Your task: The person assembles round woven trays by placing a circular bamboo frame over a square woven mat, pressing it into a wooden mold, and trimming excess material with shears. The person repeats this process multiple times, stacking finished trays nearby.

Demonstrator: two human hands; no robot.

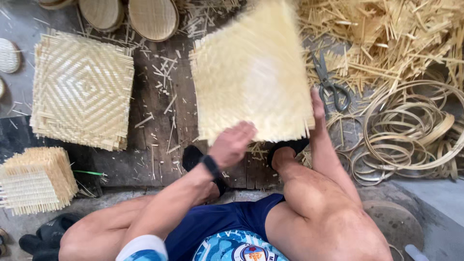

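Your 2 hands hold woven bamboo mat, tilted, blurred, above plank floor. Left hand fingers curled on near edge. Right hand grips right edge; fingers hidden, cannot tell. Scissors just beside right hand.

Person seated, seen from the head camera. Both forearms bare. Left wrist carries a black band, just behind the left hand. A white sleeve edge with a light blue part shows well behind the band. Navy blue shorts lie beside the band, knees bare. Shirt front below the shorts is light blue patterned with a round emblem. Black socks on both feet.
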